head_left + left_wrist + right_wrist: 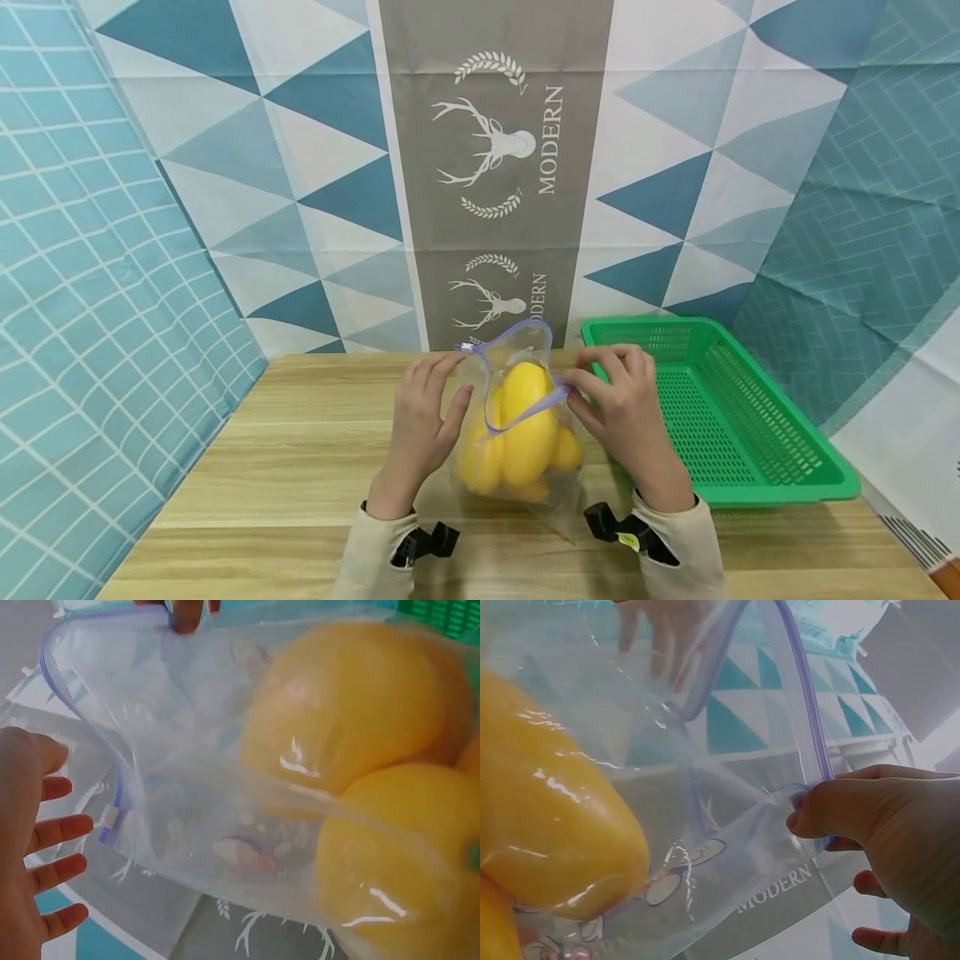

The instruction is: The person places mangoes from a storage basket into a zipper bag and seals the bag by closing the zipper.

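Note:
A clear zip bag [557, 500] with a purple zip strip [116, 780] stands on the wooden table, its mouth gaping at the top. Several smooth yellow fruits [527, 454] fill its lower part. My right hand [624, 404] pinches the purple rim on the right side between thumb and index finger. To the left of the bag is my left hand [426, 412], fingers spread and holding nothing; the left wrist view shows a gap between them and the rim. A white slider [110, 816] sits at one end of the zip strip, close to the left fingertips.
A green plastic basket [795, 417] with perforated walls stands right of the bag, just beyond my right hand. The wooden table [300, 467] extends left of the bag. Patterned sheets [337, 175] hang behind the table and at both sides.

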Available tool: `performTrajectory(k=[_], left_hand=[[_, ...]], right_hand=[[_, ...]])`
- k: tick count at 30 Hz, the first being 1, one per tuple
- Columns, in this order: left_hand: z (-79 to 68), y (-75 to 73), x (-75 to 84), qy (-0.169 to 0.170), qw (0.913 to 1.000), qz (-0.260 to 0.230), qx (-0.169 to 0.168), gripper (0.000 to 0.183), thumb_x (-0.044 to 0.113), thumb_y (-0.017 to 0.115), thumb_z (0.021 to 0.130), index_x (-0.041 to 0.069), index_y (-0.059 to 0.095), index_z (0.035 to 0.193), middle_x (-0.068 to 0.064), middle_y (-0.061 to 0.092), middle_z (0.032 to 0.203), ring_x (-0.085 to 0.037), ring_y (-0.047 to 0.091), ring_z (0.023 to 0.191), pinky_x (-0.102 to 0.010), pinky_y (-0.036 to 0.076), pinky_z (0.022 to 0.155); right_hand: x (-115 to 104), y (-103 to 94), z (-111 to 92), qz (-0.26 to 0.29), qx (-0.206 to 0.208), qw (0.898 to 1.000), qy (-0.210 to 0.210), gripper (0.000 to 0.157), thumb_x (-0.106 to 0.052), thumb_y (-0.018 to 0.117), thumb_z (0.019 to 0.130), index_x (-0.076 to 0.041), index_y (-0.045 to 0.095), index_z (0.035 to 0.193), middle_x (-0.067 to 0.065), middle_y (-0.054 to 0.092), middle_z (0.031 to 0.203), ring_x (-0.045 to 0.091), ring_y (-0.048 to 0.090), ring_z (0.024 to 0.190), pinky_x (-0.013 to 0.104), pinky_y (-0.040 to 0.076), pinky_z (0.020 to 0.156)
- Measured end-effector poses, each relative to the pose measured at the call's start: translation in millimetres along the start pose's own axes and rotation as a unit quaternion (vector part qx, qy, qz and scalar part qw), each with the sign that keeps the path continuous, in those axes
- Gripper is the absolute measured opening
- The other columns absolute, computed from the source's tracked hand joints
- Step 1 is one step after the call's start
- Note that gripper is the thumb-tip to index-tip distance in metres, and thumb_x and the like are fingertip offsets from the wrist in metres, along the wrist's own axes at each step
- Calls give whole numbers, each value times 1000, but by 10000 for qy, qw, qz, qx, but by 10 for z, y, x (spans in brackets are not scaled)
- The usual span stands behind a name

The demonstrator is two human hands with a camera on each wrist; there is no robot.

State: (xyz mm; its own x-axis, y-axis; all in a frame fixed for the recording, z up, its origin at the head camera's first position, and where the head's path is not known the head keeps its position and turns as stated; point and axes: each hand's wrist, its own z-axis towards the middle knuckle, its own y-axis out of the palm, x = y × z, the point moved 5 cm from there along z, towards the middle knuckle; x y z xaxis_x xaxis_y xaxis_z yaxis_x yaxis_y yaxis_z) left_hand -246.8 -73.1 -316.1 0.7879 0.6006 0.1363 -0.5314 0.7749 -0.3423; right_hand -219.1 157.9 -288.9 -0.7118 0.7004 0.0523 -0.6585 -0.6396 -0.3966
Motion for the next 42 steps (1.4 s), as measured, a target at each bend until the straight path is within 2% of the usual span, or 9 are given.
performTrajectory(k=[3,5,11,15,19,22,27,37,42], left_hand=[[-10,-10,-39,-96,9999,116,61,42,35,44,107,0,60,123,-16,61,114,-40,56,103,-55,45,81],[-12,-19,-58,-135,9997,175,77,42,35,44,107,0,59,124,-17,61,114,-40,56,103,-56,45,80],[-11,-52,-108,-241,9993,255,153,38,29,50,104,-3,59,124,-18,60,114,-40,56,102,-56,45,83],[-25,-57,-135,-364,9987,330,137,30,17,60,96,-1,62,120,-18,61,112,-42,56,102,-56,44,82],[-47,-44,-155,-491,9980,398,52,28,10,66,91,1,62,117,-17,61,112,-41,55,103,-55,43,80],[-54,-32,-165,-533,9977,410,16,24,8,67,90,1,61,113,-15,62,111,-40,55,103,-53,43,78],[-50,-20,-169,-478,9980,410,39,19,6,69,90,2,59,105,-13,63,108,-39,55,101,-52,43,78],[-64,34,-151,-510,9968,304,-535,19,5,69,91,2,53,100,-13,62,103,-39,53,103,-53,43,82],[-62,46,-135,-392,9969,396,-552,14,7,66,93,2,55,101,-15,62,104,-39,53,103,-53,43,83]], right_hand=[[-32,-16,7,-23,-46,9999,-118,31,-22,53,102,-12,73,81,10,63,95,38,47,88,61,37,75],[-60,-30,15,-46,-72,9997,-233,38,-26,47,105,-12,73,80,10,62,94,37,47,87,61,37,74],[-117,-67,31,55,-248,9988,-418,39,-25,45,105,-12,73,82,8,62,95,35,48,89,58,38,73],[-149,-84,33,163,-379,9978,-527,32,-22,51,103,-13,74,84,8,62,96,35,49,92,58,39,76],[-177,-92,34,281,-501,9965,-605,7,-8,69,88,-12,74,86,7,62,97,36,48,93,58,39,78],[-196,-95,39,342,-474,9961,-666,16,-1,77,73,-12,74,85,7,62,97,36,48,93,58,39,76],[-213,-95,44,371,-447,9958,-701,27,3,84,64,-13,73,83,5,62,96,34,48,92,58,39,75],[-226,-76,45,380,-588,9959,-573,30,3,87,64,-13,73,85,5,61,96,33,48,93,57,40,77],[-217,-73,48,386,-535,9963,-559,27,2,86,65,-12,74,84,6,62,96,33,48,92,56,39,76]])
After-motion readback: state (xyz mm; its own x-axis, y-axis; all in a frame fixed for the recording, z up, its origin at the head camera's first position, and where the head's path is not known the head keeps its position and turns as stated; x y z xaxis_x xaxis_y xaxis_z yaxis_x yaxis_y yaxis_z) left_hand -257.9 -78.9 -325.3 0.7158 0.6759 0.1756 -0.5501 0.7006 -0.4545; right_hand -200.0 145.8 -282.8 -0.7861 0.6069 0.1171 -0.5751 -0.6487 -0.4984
